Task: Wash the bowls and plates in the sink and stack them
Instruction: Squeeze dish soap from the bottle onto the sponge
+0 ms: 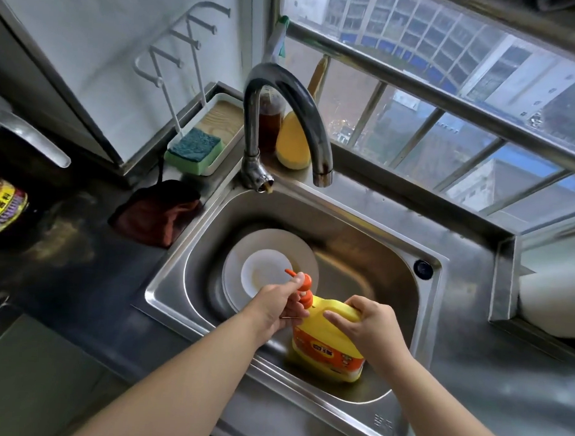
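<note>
At the far left edge, a jar with a printed label (4, 208) is seen on the dark tabletop (66, 259). Further right, a dark red cloth (157, 211) lies beside the sink's rim, and behind it a white tray (218, 117) carries a green and blue sponge (195, 149). A curved faucet (283, 119) rises at the sink's back corner, with a brown bottle (270, 119) and a yellow scrubber (292, 143) behind it on the window ledge.

Inside the steel sink (360, 253), toward its left side, a small white bowl (264, 272) is seen resting on a larger white plate (278, 243).

The left hand (276, 307) is held over the near part of the basin, its grip curled round the orange pump (301, 283) of the detergent bottle (329, 343), the thumb lying on the pump head. The pump's nozzle is pointed over the bowl. The yellow bottle is tilted, its base low against the sink's front wall. On the right, the right hand (370, 325) is closed round the bottle's handle, fingers wrapped over the top.
</note>
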Action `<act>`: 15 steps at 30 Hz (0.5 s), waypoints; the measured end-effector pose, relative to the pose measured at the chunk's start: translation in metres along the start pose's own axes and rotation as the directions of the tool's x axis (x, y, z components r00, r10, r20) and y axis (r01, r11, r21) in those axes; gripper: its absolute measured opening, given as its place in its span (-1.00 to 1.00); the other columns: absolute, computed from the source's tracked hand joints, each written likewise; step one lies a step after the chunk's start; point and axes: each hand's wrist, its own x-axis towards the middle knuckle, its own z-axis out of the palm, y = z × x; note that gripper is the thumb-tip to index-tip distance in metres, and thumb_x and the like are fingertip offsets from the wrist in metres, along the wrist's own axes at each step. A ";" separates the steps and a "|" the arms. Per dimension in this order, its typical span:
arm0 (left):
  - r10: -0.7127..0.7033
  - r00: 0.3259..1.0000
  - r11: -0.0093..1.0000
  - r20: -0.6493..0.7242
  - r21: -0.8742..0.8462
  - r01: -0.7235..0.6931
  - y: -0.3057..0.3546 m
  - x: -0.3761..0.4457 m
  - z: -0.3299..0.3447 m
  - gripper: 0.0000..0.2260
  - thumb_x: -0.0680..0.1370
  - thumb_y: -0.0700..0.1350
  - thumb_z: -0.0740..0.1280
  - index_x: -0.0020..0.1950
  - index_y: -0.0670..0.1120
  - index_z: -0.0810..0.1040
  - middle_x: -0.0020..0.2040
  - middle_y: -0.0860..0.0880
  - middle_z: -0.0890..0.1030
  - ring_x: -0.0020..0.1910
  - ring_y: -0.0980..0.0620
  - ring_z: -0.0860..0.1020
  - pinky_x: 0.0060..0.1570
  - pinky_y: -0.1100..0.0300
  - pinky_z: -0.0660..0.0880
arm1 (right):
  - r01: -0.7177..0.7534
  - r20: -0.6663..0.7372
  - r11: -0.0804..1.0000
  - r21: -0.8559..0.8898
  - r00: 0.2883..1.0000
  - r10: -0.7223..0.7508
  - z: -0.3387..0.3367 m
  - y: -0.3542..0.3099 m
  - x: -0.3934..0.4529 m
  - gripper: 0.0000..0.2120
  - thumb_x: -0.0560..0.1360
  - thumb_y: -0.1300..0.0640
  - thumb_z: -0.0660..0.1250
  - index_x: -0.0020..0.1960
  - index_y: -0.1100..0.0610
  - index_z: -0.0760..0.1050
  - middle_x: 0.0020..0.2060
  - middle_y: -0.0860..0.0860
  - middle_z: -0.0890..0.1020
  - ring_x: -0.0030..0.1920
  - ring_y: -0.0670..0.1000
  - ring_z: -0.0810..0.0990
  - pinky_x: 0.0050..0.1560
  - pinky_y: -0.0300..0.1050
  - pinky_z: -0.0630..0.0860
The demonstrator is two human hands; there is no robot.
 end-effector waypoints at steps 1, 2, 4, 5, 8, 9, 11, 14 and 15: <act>-0.011 1.000 1.000 0.013 0.001 0.011 0.000 0.000 -0.001 -0.65 0.56 0.14 0.27 -0.17 -0.15 0.52 -0.39 -0.08 0.59 -0.12 -0.10 0.61 0.12 -0.06 0.54 | 0.005 0.000 1.000 0.000 1.000 -0.005 0.000 0.001 0.000 -0.67 0.34 -0.26 0.40 -0.07 -0.03 0.56 -0.25 -0.10 0.61 -0.22 -0.09 0.60 -0.18 -0.14 0.63; -0.017 1.000 1.000 0.020 0.006 0.017 0.000 0.001 -0.001 -0.64 0.56 0.14 0.27 -0.17 -0.15 0.52 -0.39 -0.09 0.60 -0.11 -0.11 0.62 0.13 -0.06 0.53 | 0.009 -0.003 1.000 0.000 1.000 -0.009 0.001 0.002 -0.001 -0.67 0.34 -0.25 0.40 -0.07 -0.02 0.55 -0.25 -0.10 0.61 -0.22 -0.09 0.59 -0.18 -0.15 0.63; -0.016 1.000 1.000 0.017 0.009 0.015 0.000 0.001 0.000 -0.64 0.57 0.13 0.27 -0.19 -0.16 0.53 -0.38 -0.10 0.61 -0.11 -0.12 0.62 0.12 -0.05 0.54 | 0.024 -0.027 1.000 -0.014 0.999 -0.024 0.001 0.003 -0.001 -0.67 0.35 -0.24 0.41 -0.08 0.00 0.55 -0.26 -0.10 0.60 -0.23 -0.10 0.59 -0.20 -0.18 0.62; -0.015 1.000 1.000 0.015 0.001 0.015 -0.001 0.002 0.001 -0.64 0.57 0.13 0.27 -0.20 -0.16 0.53 -0.38 -0.11 0.61 -0.11 -0.12 0.62 0.12 -0.04 0.54 | 0.037 -0.042 0.999 -0.028 0.998 -0.038 0.002 0.003 -0.001 -0.67 0.35 -0.24 0.41 -0.09 0.00 0.56 -0.27 -0.09 0.60 -0.25 -0.10 0.58 -0.22 -0.20 0.61; -0.035 0.999 0.998 0.020 -0.044 0.036 -0.002 0.003 0.001 -0.64 0.57 0.11 0.27 -0.23 -0.16 0.52 -0.39 -0.12 0.60 -0.14 -0.11 0.62 0.14 -0.05 0.52 | 0.055 -0.057 0.998 -0.032 0.997 -0.057 0.003 0.005 -0.001 -0.68 0.35 -0.23 0.42 -0.12 0.00 0.55 -0.30 -0.09 0.60 -0.27 -0.10 0.58 -0.25 -0.19 0.60; -0.042 0.999 0.998 0.021 -0.054 0.043 -0.003 0.003 0.001 -0.64 0.57 0.10 0.28 -0.24 -0.16 0.52 -0.40 -0.12 0.60 -0.14 -0.11 0.62 0.16 -0.06 0.51 | 0.058 -0.059 0.998 -0.026 0.996 -0.060 0.003 0.006 -0.001 -0.68 0.34 -0.23 0.42 -0.13 0.01 0.55 -0.30 -0.09 0.60 -0.27 -0.09 0.58 -0.25 -0.18 0.60; -0.048 0.999 0.997 0.012 -0.058 0.049 -0.003 0.004 0.002 -0.64 0.57 0.09 0.28 -0.25 -0.17 0.50 -0.42 -0.12 0.59 -0.15 -0.11 0.62 0.18 -0.08 0.49 | 0.065 -0.061 0.998 -0.019 0.996 -0.066 0.003 0.008 -0.001 -0.67 0.34 -0.23 0.42 -0.12 0.01 0.56 -0.29 -0.09 0.61 -0.26 -0.09 0.59 -0.23 -0.17 0.61; -0.049 0.999 0.997 -0.007 -0.058 0.049 -0.005 0.006 0.004 -0.65 0.57 0.08 0.29 -0.23 -0.18 0.50 -0.41 -0.12 0.59 -0.14 -0.11 0.62 0.18 -0.08 0.49 | 0.090 -0.078 0.996 -0.020 0.993 -0.091 0.004 0.011 -0.001 -0.65 0.33 -0.24 0.41 -0.12 0.03 0.57 -0.29 -0.08 0.61 -0.26 -0.09 0.59 -0.23 -0.16 0.62; -0.051 0.999 0.997 -0.010 -0.058 0.050 -0.006 0.006 0.004 -0.65 0.57 0.08 0.29 -0.23 -0.18 0.50 -0.39 -0.13 0.59 -0.14 -0.11 0.63 0.18 -0.09 0.49 | 0.096 -0.082 0.995 -0.018 0.992 -0.097 0.005 0.011 -0.001 -0.65 0.33 -0.24 0.41 -0.12 0.03 0.57 -0.29 -0.08 0.61 -0.26 -0.09 0.59 -0.23 -0.16 0.61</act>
